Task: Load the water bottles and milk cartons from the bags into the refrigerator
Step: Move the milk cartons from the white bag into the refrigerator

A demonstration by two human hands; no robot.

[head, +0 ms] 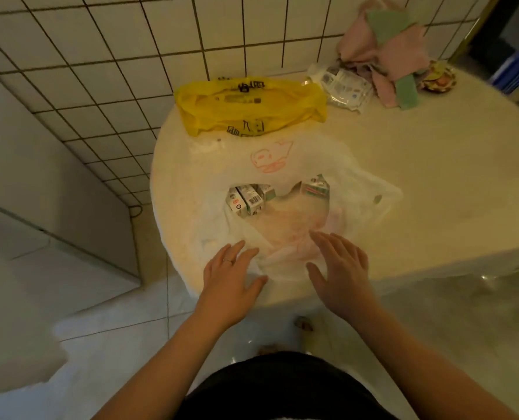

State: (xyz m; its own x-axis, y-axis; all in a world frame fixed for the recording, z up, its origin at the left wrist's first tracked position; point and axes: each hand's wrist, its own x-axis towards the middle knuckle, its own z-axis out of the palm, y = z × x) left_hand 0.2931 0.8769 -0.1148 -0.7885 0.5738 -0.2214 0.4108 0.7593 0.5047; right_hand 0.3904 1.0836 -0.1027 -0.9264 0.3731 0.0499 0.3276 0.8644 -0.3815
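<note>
**Opening the white bag to get at the milk cartons**

Starting from the left, I see the left hand (232, 277) at the near rim of the round table (434, 177), fingers straight and spread, nothing in its hold. Its fingertips lie on the near edge of the white bag (209, 177). Just beyond it, inside the bag's open mouth, a cluster of milk cartons (247, 200) lies tipped on its side, barcode up. Farther back, against the tiled wall, the yellow bag (249, 109) lies flat and mostly closed. I cannot tell what it holds. Moving right, one more carton (314, 187) stands in the far right of the same opening. The right hand (340, 268) is flat over the pinkish film at the bag's near side, fingers extended and apart, gripping nothing. Whether it presses the plastic or hovers just over it, I cannot tell. At the far right of the table sit a clear packet (343, 83) and a heap of pink and green cloths (385, 50).

I judge the unloading is at an early stage: cartons are in the bag and no refrigerator is in view. The next move calls for one hand to pin or spread the loose plastic while the other reaches in and closes round a carton.
</note>
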